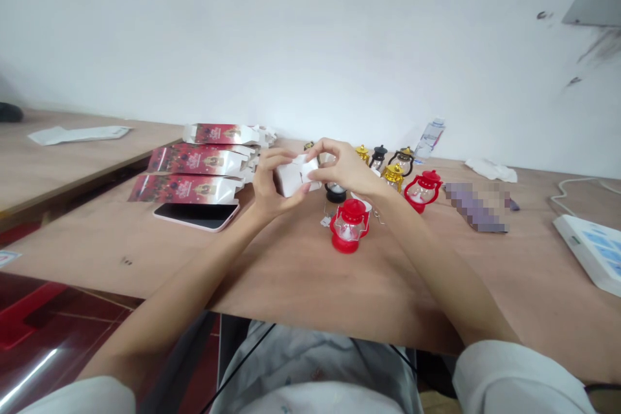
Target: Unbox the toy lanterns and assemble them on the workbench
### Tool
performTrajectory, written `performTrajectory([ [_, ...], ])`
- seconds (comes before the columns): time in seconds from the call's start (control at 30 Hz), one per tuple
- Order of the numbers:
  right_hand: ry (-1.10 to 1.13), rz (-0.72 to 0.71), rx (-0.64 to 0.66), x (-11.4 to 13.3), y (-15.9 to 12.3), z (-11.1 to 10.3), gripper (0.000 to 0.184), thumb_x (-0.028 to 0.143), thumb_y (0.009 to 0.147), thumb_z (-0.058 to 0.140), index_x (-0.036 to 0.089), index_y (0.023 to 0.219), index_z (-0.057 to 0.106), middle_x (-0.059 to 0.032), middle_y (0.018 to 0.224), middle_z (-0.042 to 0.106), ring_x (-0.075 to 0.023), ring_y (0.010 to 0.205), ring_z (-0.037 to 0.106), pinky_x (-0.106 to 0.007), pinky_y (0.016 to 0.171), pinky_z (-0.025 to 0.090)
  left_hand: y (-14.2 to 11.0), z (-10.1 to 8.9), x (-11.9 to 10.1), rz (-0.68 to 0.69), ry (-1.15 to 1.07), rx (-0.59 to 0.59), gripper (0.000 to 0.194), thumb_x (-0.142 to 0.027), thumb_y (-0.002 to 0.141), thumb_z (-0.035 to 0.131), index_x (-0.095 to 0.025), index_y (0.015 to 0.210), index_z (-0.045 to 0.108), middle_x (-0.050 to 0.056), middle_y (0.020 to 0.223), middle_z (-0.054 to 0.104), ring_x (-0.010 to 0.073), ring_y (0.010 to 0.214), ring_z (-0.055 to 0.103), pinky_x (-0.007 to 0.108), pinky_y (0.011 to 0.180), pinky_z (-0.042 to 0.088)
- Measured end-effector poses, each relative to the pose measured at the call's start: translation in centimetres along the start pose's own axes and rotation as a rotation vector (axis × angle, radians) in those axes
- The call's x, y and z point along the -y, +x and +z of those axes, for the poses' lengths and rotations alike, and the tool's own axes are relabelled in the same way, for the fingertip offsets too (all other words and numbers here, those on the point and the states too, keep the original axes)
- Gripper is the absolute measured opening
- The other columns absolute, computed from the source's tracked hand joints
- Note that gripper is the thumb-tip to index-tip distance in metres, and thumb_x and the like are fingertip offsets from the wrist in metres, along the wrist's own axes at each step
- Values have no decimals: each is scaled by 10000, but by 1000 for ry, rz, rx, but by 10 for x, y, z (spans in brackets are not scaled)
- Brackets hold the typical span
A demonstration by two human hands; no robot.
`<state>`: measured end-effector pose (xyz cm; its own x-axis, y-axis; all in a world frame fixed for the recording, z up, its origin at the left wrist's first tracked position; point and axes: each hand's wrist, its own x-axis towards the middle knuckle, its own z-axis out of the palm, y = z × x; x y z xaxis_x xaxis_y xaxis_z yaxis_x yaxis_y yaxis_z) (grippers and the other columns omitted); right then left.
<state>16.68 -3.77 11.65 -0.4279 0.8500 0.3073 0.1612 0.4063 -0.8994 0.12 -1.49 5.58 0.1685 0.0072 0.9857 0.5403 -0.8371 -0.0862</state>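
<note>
Between my hands is a small carton (291,179), its white end with folded flaps turned toward me. My left hand (270,184) wraps around its left side, thumb along the lower edge. The fingers of my right hand (337,167) pinch at the flaps on the right. Just below my right wrist a red lantern (350,226) stands upright on the table. Behind that hand is a black lantern (336,193), partly hidden. Further right are another red lantern (423,191) and a gold lantern (393,176), with more gold and black ones behind.
Flattened red printed cartons (194,189) lie in overlapping rows at the left. A phone (196,215) rests in front of them. On the right are a blurred purple item (478,207), a crumpled white wrapper (491,170) and a white device (589,252) with a cable. A wall borders the table's back.
</note>
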Motion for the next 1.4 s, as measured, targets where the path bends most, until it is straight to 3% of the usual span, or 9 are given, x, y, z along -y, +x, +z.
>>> performTrajectory([
  [0.43, -91, -35, -53, -8, 3, 4, 226, 108, 613, 640, 200, 789, 532, 2, 831, 568, -97, 585, 509, -260, 523, 411, -1, 1, 2, 77, -38, -21, 481, -360, 712, 669, -244, 1089, 394, 53, 965, 540, 199, 890, 556, 373, 734, 503],
  [0.6, -76, -27, -102, -10, 4, -1, 217, 99, 586, 624, 189, 764, 537, -5, 801, 578, -92, 554, 490, -260, 507, 416, -1, 0, 7, 12, -9, 154, 739, -540, 612, 735, -244, 1171, 352, 97, 1115, 536, 262, 1043, 539, 453, 844, 482],
  [0.73, -27, 11, -149, -12, 5, -7, 236, 103, 569, 627, 182, 775, 545, -6, 764, 580, -101, 545, 500, -250, 476, 406, 0, -1, 8, -112, -11, 289, 793, -509, 640, 734, -195, 1249, 333, 123, 1169, 555, 265, 1082, 555, 422, 894, 468],
  [0.97, 82, 14, -140, -2, 3, -7, 339, 105, 540, 697, 181, 838, 554, -36, 967, 590, -135, 703, 568, -278, 566, 495, -3, -2, 9, -141, 70, 182, 668, -539, 625, 730, -199, 1124, 444, 70, 1020, 625, 220, 920, 625, 344, 766, 511],
  [1.1, 130, -14, -7, -2, 0, -8, 475, 135, 554, 742, 216, 985, 559, -33, 1045, 579, -153, 808, 594, -278, 608, 528, -7, 0, 12, -101, 72, 127, 722, -574, 588, 741, -207, 1124, 425, 69, 1019, 613, 222, 909, 625, 357, 764, 515],
  [1.23, 172, -10, 121, -8, 1, -10, 394, 188, 612, 729, 245, 977, 594, -20, 1060, 583, -174, 872, 600, -297, 597, 559, -8, 3, 12, -66, 14, 100, 762, -562, 605, 741, -226, 1187, 381, 83, 1060, 595, 230, 959, 612, 385, 808, 512],
  [1.33, 174, -21, 48, -15, 5, -11, 394, 206, 614, 734, 244, 975, 582, -18, 1053, 588, -177, 853, 608, -317, 589, 562, -5, 3, 10, -69, -51, 163, 819, -636, 626, 684, -212, 1247, 359, 129, 1184, 547, 280, 1131, 531, 474, 963, 430],
  [1.4, 73, -80, -66, -19, 8, -11, 373, 191, 615, 731, 233, 952, 576, -23, 1071, 584, -180, 875, 602, -332, 634, 559, -3, 2, 10, -129, -95, 214, 750, -700, 707, 546, -203, 1251, 402, 149, 1283, 483, 305, 1238, 434, 521, 1032, 346],
])
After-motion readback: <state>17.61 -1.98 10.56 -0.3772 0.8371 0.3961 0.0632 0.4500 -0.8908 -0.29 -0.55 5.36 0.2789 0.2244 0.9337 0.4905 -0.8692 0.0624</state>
